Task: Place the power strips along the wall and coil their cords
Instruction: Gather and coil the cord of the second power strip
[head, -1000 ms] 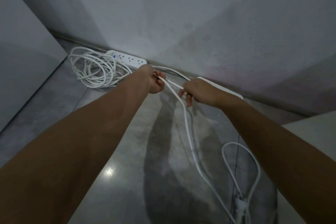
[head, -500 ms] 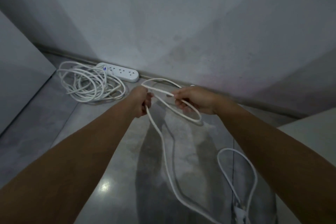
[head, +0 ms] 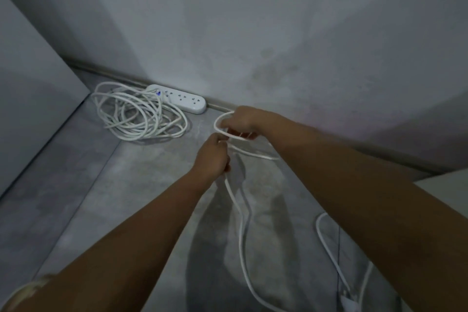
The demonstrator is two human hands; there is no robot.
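White cord [head: 239, 214], smooth and thin, curves into an oval loop gripped by left hand [head: 211, 157] and right hand [head: 243, 120].

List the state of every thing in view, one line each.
power strip: flat on floor, against wall.
coiled cord: loose loops on floor beside power strip.
held cord: one loop formed, rest trailing on floor.
left hand: grips held cord.
right hand: holds the loop.

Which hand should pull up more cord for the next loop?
Left, probably. The left hand grips the loose cord trailing below it; the right hand is busy holding the loop.
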